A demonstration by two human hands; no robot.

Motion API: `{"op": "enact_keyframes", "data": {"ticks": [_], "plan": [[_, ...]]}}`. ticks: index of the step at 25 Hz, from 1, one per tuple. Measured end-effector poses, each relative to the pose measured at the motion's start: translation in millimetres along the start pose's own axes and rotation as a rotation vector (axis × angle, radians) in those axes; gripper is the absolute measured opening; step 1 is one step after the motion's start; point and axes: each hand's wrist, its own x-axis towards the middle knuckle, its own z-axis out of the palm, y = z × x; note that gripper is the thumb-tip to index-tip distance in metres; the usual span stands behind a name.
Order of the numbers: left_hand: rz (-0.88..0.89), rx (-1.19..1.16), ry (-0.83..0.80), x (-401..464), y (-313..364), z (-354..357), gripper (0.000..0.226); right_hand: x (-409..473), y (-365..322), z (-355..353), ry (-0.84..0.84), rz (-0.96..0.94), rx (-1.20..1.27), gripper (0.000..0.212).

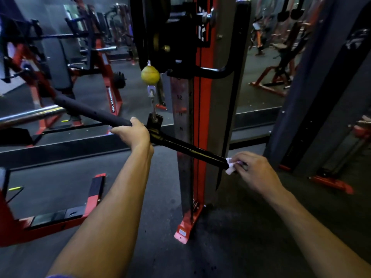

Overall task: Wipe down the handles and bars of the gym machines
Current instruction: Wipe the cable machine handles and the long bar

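Person's two bare forearms reach forward over dark rubber floor (230,237). Right hand (255,171) curled round the near, lower end of a black bar (188,150), fingers pinching a small white wipe (230,167) against it; grip clamped on wipe and bar end together. Left hand (132,133) closed round the bar near its middle, just beside the edge of the foam sleeve (94,112) that covers the far half. Bar tilted, running up and left from the right hand. Bracket (154,122) at bar centre, touching the left hand, hooked to a clip (151,93) below a yellow ball (150,74) on the cable. Just behind: red and grey upright (202,117) of the cable machine, numbered scale on its face, red foot on the floor. Beyond, left: red frames and a chrome barbell (30,115). Far right: benches, blurred
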Motion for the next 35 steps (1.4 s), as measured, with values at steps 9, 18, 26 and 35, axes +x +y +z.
{"op": "enact_keyframes", "data": {"ticks": [9, 18, 26, 35], "plan": [[-0.148, -0.231, -0.254, 15.4, 4.0, -13.7, 0.029, 70.7, -92.3, 29.7, -0.196, 0.202, 0.371, 0.013], [-0.313, -0.436, -0.382, 9.4, -8.7, -20.1, 0.017, 131.4, -137.9, 44.5, -0.52, 0.412, 0.733, 0.021], [-0.272, -0.414, -0.394, 10.7, -14.0, -15.5, 0.019, 86.7, -77.8, 14.4, -0.734, 0.513, 0.971, 0.022], [-0.251, -0.416, -0.339, 18.8, -21.4, -10.9, 0.023, -10.5, -25.8, -38.3, -0.352, 0.694, 1.167, 0.029]]}}
